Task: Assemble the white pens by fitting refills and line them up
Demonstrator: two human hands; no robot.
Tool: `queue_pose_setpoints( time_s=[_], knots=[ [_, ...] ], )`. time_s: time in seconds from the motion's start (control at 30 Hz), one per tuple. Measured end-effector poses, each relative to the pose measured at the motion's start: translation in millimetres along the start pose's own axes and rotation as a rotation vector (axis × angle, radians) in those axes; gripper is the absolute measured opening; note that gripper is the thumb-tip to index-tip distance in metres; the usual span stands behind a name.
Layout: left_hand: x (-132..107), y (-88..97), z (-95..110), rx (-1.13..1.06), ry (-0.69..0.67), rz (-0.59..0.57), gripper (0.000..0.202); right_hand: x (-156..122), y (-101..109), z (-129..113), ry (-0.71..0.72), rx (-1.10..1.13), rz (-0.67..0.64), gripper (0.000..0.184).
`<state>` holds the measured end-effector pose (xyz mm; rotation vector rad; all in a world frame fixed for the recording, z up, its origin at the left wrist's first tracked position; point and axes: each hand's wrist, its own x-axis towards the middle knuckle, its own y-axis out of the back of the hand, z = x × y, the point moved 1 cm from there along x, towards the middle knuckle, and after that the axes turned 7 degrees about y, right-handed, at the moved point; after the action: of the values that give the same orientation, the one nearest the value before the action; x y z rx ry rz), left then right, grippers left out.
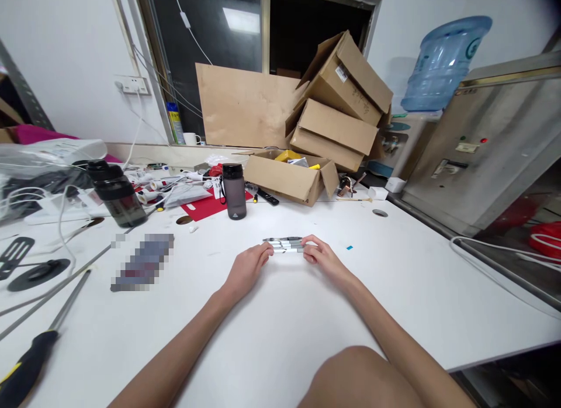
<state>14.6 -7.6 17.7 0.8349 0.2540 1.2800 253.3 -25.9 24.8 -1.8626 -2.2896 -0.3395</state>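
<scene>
Rounded knee, hands gripping slim cylindrical pens, smooth white tabletop

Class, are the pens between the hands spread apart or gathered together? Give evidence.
Gathered together: the pens line up side by side, the left hand at one end, the right hand at the other.

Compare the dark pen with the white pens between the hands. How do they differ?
Colour: the dark pen is dark along most of its length; the white pens have white bodies with grey right ends.
Count: the dark pen is single; the white pens are several.
Place: the dark pen is on the far side; the white pens are nearer the person.
Shared: both run crosswise between the left hand and right hand.
</scene>
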Motion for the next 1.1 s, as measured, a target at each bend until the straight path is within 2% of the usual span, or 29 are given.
queue_pose_setpoints(
  time_s=[0.07,0.17,0.23,0.3,0.5,0.67,0.8,0.97,1.1],
  knots=[
    [1,-0.2,3,-0.094,0.001,-0.014,0.035,1,1,2,-0.006,0.034,0.026,0.014],
    [4,-2.6,4,-0.39,0.059,-0.102,0.039,2,3,5,0.013,0.061,0.07,0.016],
    [6,-3.6,4,-0.565,0.111,-0.149,0.037,3,2,6,0.028,0.074,0.072,0.016],
    [8,-3.5,5,-0.651,0.135,-0.158,0.032,3,1,6,0.034,0.09,0.051,0.015],
    [6,-2.9,8,-0.7,0.173,-0.108,0.031,-2,-9,-1,0.048,0.08,-0.04,0.017],
    [5,-2.6,7,-0.844,0.216,-0.092,0.029,-9,-15,-3,0.056,-0.047,-0.204,0.023],
    [5,-4.5,9,-0.818,0.21,-0.166,0.027,-7,-16,6,0.123,-0.086,-0.155,0.037],
    [2,-12.3,15,-0.665,0.1,-0.247,0.026,-2,-16,9,0.201,-0.048,-0.07,0.027],
    [-1,-17.9,15,-0.649,0.07,-0.329,0.025,-1,-17,10,0.215,-0.059,-0.043,0.024]
  ],
)
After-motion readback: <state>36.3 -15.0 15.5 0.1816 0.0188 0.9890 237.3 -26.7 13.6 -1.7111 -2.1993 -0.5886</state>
